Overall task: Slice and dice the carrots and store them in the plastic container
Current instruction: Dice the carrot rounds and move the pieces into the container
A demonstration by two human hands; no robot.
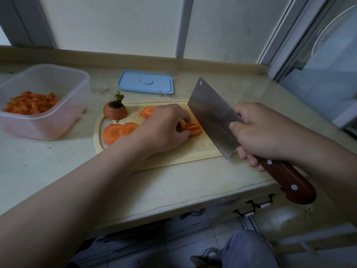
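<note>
On the wooden cutting board [185,151] my left hand [164,128] curls its fingers round a small stack of carrot slices [194,128]. My right hand [257,132] grips the wooden handle of a cleaver [214,117], its blade raised and tilted just right of the stack. More round carrot slices [119,130] lie at the board's left, another slice [147,111] behind my left hand. A carrot top with a stem [115,111] stands at the board's far left corner. The clear plastic container [58,120] at the left holds diced carrot [31,104].
A blue lid [145,82] lies flat on the counter behind the board. A window ledge and wall run along the back. The counter's front edge is close below the board, with the floor and my knee beneath.
</note>
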